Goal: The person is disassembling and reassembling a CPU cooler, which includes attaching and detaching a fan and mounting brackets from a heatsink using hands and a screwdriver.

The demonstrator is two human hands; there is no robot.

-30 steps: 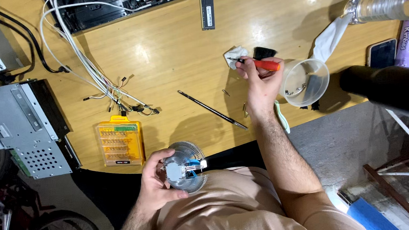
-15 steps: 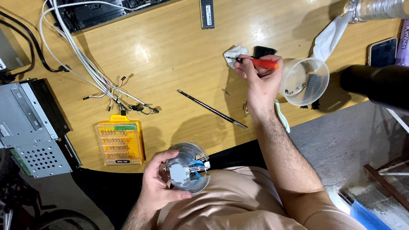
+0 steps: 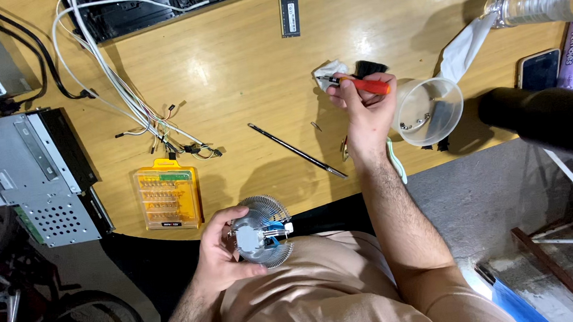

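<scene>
Below the desk edge, left hand [image 3: 220, 256] cupping finned round cooler [image 3: 261, 231]; right hand [image 3: 362, 108] closed on half-hidden orange-handled tool [image 3: 365, 85].

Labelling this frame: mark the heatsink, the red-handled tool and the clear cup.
heatsink [image 3: 259, 235]: head view, its metal centre block.
red-handled tool [image 3: 370, 86]: head view, the red handle.
clear cup [image 3: 444, 89]: head view, its rim.

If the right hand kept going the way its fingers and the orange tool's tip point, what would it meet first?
Probably the crumpled white cloth: the right hand aims the orange-handled tool left across the table, and the tip already lies at the cloth's edge. Contact unclear.
</scene>
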